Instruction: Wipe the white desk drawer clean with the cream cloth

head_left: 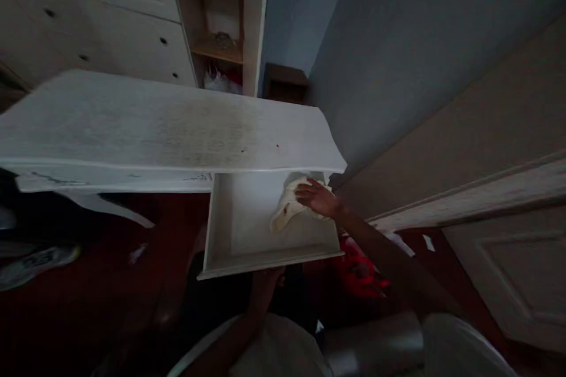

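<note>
I judged the cloth [279, 222] soft, light, best gripped mid-bunch, my right hand [319, 197] flat upon it near the drawer's [247, 218] right edge, my left hand's [267, 280] grip indiscernible.

Saw one cam, head-worn. Faced forward and down, pretty close over open drawer [247, 218], white tabletop [177, 123] beyond.

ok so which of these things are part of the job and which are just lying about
Apparently in use:
cloth, under the right hand
open drawer, left hand at its front
white table, with the drawer

Just lying about:
red item, on the floor, unclear what
white scrap, also on the floor
</note>
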{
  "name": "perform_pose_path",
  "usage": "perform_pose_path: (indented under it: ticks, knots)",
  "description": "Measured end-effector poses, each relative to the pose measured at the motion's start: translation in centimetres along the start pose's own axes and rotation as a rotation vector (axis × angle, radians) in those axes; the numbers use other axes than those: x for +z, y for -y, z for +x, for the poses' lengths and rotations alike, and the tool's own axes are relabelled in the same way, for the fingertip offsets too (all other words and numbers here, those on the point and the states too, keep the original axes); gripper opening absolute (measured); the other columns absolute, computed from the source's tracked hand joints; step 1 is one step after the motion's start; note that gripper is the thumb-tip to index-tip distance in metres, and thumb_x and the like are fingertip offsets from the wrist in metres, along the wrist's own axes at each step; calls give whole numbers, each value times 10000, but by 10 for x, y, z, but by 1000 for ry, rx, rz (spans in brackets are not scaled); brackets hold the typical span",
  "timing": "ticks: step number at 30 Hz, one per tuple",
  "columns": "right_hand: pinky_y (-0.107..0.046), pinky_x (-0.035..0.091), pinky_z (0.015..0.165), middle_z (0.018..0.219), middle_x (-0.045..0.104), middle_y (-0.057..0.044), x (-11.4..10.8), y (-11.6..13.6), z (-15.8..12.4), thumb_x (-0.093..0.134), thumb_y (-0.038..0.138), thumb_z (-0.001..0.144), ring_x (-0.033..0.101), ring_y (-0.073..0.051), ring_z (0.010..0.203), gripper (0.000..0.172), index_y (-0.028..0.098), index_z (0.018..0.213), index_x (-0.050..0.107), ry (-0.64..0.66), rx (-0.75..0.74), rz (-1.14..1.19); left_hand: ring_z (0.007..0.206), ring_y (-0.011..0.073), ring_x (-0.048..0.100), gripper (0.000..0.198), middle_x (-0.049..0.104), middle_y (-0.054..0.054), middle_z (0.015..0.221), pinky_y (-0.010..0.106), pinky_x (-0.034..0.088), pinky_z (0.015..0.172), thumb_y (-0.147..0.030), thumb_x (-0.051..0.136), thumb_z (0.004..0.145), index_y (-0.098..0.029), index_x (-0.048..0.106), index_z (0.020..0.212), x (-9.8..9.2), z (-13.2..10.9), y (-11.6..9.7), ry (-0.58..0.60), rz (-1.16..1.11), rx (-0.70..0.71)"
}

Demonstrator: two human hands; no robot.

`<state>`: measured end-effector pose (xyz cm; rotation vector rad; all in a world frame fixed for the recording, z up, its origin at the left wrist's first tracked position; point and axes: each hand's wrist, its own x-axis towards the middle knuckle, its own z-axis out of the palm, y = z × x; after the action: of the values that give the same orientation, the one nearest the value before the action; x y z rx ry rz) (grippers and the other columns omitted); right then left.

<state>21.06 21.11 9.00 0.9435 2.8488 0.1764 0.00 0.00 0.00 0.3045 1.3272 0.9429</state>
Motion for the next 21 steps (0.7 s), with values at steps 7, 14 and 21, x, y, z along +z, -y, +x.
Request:
perform_pose_path:
  ticks: [7, 14, 21]
  knots:
    - [-395, 373, 1093, 1272, 689, -59, -12, -27, 38, 517, 158, 952, 491, -229, 1328, 267, 215, 1086, 741, 37, -59, -14, 461, 121, 595, 315, 669, -2, 567, 217, 483, 416, -365, 820, 503, -142, 677, 674, -1, -1, -2, 53, 31, 52]
    - [-379, 377, 1094, 1362, 621, -88, -9, -20, 46, 469, 56, 889, 512, -227, 1293, 405, 180, 1206, 688, 35, 126, 53, 461, 116, 589, 293, 652, -5, 561, 218, 489, 428, -355, 820, 520, -139, 679, 658, 0, -5, -6, 51, 50, 29]
    - [-472, 498, 944, 1511, 413, -213, -4, 46, 49, 515, 319, 896, 399, -340, 1342, 599, 117, 1451, 417, -17, 730, 59, 468, 126, 594, 262, 653, 2, 559, 223, 483, 422, -323, 803, 530, -138, 681, 670, 1, -4, -3, 38, 34, 33]
